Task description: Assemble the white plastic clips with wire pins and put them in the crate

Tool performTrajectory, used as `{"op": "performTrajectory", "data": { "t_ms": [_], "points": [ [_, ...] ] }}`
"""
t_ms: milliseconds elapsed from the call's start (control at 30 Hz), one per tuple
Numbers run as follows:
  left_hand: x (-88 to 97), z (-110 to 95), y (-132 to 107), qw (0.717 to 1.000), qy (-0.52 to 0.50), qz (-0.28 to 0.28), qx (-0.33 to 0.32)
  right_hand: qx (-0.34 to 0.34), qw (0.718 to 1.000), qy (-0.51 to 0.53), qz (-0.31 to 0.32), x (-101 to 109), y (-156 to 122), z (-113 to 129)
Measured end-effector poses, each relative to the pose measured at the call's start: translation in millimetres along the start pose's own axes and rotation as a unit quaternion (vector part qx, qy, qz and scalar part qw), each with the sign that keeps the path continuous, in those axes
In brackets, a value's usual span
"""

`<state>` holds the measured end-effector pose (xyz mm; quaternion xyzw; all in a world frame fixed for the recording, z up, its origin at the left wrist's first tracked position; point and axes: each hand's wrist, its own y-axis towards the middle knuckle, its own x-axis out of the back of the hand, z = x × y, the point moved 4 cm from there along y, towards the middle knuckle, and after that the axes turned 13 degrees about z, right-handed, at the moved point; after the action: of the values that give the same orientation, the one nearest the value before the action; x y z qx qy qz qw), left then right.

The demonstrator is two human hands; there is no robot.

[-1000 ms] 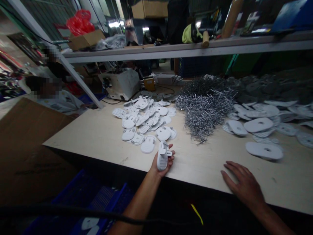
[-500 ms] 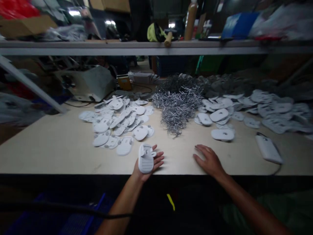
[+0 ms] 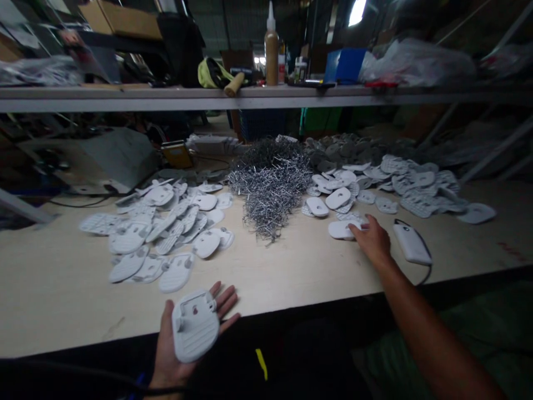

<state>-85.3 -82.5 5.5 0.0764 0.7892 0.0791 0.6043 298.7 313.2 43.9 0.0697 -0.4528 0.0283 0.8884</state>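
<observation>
My left hand (image 3: 166, 347) is palm up in front of the table's near edge, fingers spread, with a white rounded plastic part (image 3: 197, 339) lying on it. That part has ribs, a small hole and raised grey-white tabs at its far end. On the right, my right hand (image 3: 375, 240) has its thumb and fingers on the end of a white oval plastic plate (image 3: 340, 229), which rests on the table. Left of centre lies a pile of similar white parts with tabs (image 3: 177, 272). Between the two piles is a heap of thin metal pins (image 3: 270, 189).
More white plates (image 3: 416, 183) are piled at the back right. A white power bank (image 3: 411, 243) with a cable lies beside my right forearm. A grey machine (image 3: 100, 161) stands at the back left. Across the back runs a shelf (image 3: 166, 101) holding a bottle (image 3: 271, 53) and a mallet (image 3: 234, 84).
My right hand has moved right and forward onto an oval plate. My left hand, still carrying its part, has come nearer and further left in view. The view has turned right.
</observation>
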Motion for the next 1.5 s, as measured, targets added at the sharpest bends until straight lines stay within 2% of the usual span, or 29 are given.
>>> {"op": "performTrajectory", "data": {
  "t_ms": [67, 167, 267, 333, 467, 567, 667, 767, 867, 967, 1067, 1167, 1233, 1300, 1367, 1433, 1500],
  "points": [
    [-4.7, -1, -1, 1.0, 0.001, 0.019, -0.022, 0.005, 0.997, 0.073, 0.026, -9, -4, -8],
    [-11.6, 1, 5, 0.999, 0.008, 0.03, -0.026, 0.077, 0.979, 0.181, 0.047, -23, -17, 1],
    [-15.4, 6, 14, 0.999, 0.014, 0.039, -0.005, 0.126, 0.973, 0.184, 0.064, -30, -23, 21],
    [-15.3, 12, 19, 0.999, 0.017, 0.047, 0.005, 0.135, 0.97, 0.184, 0.078, -31, -20, 33],
    [-9.9, 23, 29, 0.999, 0.024, 0.041, 0.009, 0.07, 0.966, 0.197, 0.153, -45, -5, 50],
    [-5.8, 32, 39, 0.999, 0.035, 0.002, 0.021, 0.002, 0.937, 0.274, 0.217, -66, 2, 62],
    [-6.4, 43, 48, 0.997, 0.053, -0.054, 0.03, -0.03, 0.909, 0.333, 0.248, -78, 2, 72],
    [-11.1, 52, 48, 0.989, 0.07, -0.128, 0.02, -0.002, 0.894, 0.356, 0.273, -69, 1, 67],
    [-17.6, 58, 40, 0.98, 0.074, -0.186, 0.004, 0.098, 0.873, 0.331, 0.344, -42, 6, 55],
    [-20.6, 63, 38, 0.974, 0.072, -0.217, 0.006, 0.194, 0.865, 0.229, 0.401, -15, 19, 49],
    [-19.1, 70, 49, 0.975, 0.074, -0.205, 0.029, 0.254, 0.862, 0.097, 0.428, -8, 28, 59],
    [-18.6, 80, 69, 0.981, 0.076, -0.171, 0.046, 0.319, 0.851, -0.024, 0.416, -16, 21, 77],
    [-19.9, 86, 81, 0.983, 0.08, -0.155, 0.049, 0.381, 0.845, -0.049, 0.372, -20, 10, 87],
    [-21.7, 88, 86, 0.984, 0.088, -0.148, 0.045, 0.411, 0.856, -0.043, 0.31, -20, -2, 88],
    [-22.3, 85, 83, 0.982, 0.105, -0.156, 0.031, 0.37, 0.891, -0.044, 0.258, -19, -13, 79],
    [-21.5, 80, 74, 0.976, 0.126, -0.179, 0.008, 0.289, 0.927, -0.062, 0.232, -22, -25, 65],
    [-20.9, 74, 65, 0.968, 0.143, -0.207, -0.014, 0.225, 0.943, -0.09, 0.227, -28, -40, 54]
  ]
}}
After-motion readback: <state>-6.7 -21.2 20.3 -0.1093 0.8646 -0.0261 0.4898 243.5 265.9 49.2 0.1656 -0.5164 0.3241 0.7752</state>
